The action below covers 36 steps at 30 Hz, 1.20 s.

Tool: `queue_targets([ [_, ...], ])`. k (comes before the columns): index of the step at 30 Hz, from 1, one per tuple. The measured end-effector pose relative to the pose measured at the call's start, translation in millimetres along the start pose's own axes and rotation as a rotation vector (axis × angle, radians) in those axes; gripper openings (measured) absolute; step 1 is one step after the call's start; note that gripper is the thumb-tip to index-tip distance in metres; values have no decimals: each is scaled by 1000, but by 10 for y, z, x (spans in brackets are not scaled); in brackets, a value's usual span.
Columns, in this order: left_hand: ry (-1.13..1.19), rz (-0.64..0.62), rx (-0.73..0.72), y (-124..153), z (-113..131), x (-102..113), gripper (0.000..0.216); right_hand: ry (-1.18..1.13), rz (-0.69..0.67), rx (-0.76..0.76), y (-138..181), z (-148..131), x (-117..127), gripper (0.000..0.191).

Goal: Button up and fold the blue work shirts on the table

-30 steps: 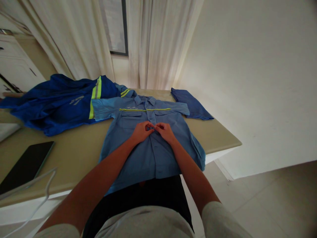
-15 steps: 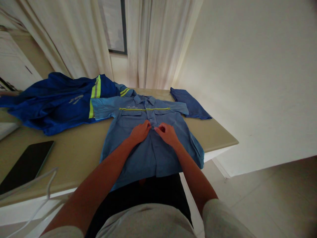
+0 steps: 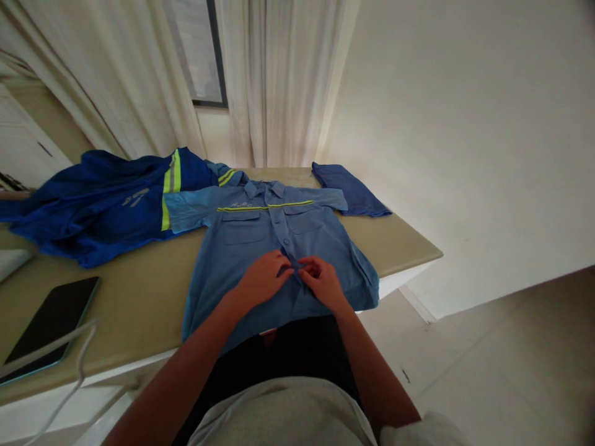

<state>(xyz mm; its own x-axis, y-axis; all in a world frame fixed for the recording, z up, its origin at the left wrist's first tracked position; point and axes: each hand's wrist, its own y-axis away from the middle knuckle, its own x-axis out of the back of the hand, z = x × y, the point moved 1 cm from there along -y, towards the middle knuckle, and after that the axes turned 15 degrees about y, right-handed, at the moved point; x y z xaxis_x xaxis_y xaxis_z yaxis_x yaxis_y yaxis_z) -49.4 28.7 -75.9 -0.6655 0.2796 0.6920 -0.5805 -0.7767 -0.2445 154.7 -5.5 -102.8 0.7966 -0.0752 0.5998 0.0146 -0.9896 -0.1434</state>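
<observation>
A blue short-sleeved work shirt (image 3: 246, 266) lies spread face up on the table, its collar away from me and its hem over the near edge. Yellow piping crosses the chest above two flap pockets. My left hand (image 3: 266, 277) pinches the front placket below the chest. Facing it, my right hand (image 3: 320, 279) pinches the other side of the same opening, thumb and fingers together. Buttons show on the placket above my fingers; whatever button lies between the fingertips is too small to make out.
A darker blue garment with reflective bands (image 3: 106, 204) lies heaped at the left. Folded navy cloth (image 3: 351, 189) rests at the table's (image 3: 404, 248) far right. A dark tablet (image 3: 51, 322) and a white cable (image 3: 81, 353) are at the near left. Curtains and a wall stand behind.
Both hands have moved down the shirt's placket toward the hem and now pinch it lower. A button shows where they were. The camera view has shifted slightly.
</observation>
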Motion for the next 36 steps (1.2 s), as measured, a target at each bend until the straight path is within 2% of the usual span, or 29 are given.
queue_targets([
  [2, -11, -37, 9, 103, 108, -116, 16, -56, -21, 16, 0, 15, 14, 33],
  [5, 2, 0, 70, 148, 158, -214, 11, -68, -25, 10, 18, 8, 31, 30],
  [10, 97, 56, 97, 118, 172, -203, 10, 35, -59, 39, 36, -6, 48, 19],
  [19, 414, 228, 203, 182, 134, -335, 19, 20, -35, 35, 52, 4, 17, 18],
  [28, 339, 260, 98, 245, 120, -333, 12, 7, -40, 36, 54, 6, 21, 19],
  [36, 323, 278, 128, 276, 130, -353, 10, -13, -55, 21, 58, 9, 25, 21],
])
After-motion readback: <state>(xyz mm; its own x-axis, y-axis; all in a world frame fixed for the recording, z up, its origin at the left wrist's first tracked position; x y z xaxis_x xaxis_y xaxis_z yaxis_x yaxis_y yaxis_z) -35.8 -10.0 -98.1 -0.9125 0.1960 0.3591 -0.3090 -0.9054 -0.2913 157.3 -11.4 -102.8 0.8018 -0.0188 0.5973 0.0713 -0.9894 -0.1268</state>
